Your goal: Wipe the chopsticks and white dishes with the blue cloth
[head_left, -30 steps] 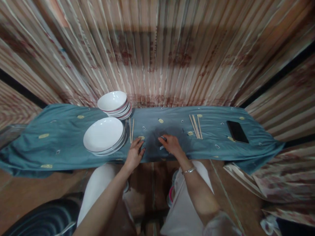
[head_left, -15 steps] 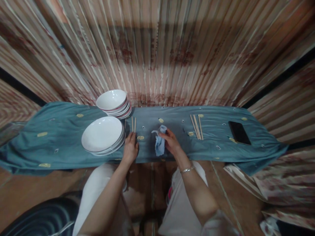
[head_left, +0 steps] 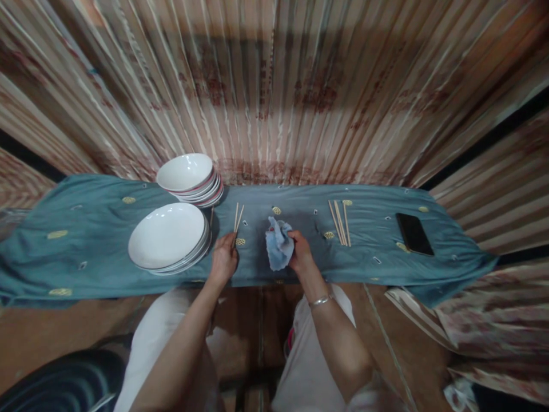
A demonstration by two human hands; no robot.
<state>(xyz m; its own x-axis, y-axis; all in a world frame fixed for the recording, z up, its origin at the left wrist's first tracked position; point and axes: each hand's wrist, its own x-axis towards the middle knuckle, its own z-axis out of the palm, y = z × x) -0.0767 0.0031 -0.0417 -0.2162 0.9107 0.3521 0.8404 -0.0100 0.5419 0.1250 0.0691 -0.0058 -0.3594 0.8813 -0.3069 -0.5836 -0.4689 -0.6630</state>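
My left hand is closed on the near ends of two wooden chopsticks, whose far ends point away from me. A crumpled light-blue cloth hangs from my right hand, fingers gripping its right side. Left of my left hand stands a stack of white plates. Behind it rises a stack of white bowls with red rims. Further right, several more chopsticks lie side by side on the cloth-covered table.
A black phone lies on the table's right part. Another stick shows partly beside the plates. A striped curtain hangs right behind the table. A round black ridged object sits on the floor at lower left.
My left hand has picked up the two chopsticks, which now tilt and spread at their tips. The blue cloth in my right hand is bunched up and spread wider. The view has shifted slightly.
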